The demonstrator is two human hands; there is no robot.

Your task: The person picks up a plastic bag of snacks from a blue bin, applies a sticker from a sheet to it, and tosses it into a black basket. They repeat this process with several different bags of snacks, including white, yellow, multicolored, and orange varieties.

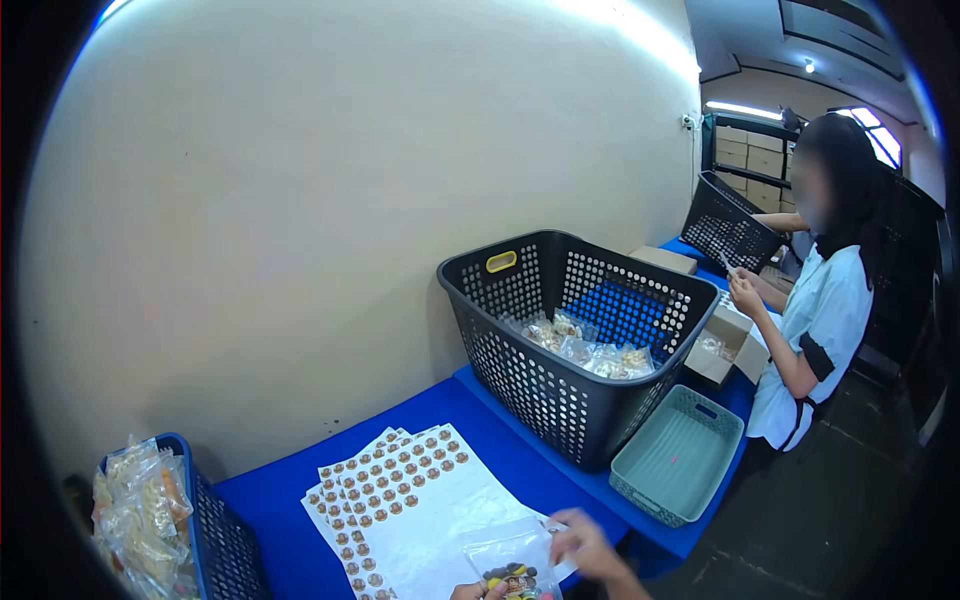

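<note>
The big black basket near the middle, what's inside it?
Small clear bags of pale food lie inside the basket. What's under them is covered up, and the near side hides part of the bottom too.

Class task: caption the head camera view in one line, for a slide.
Left hand and right hand at a clear packet of colourful pieces, over label sheets near a black basket.

No readable text; round brown stickers (404, 467) on white sheets (440, 515) too small to read.
</note>
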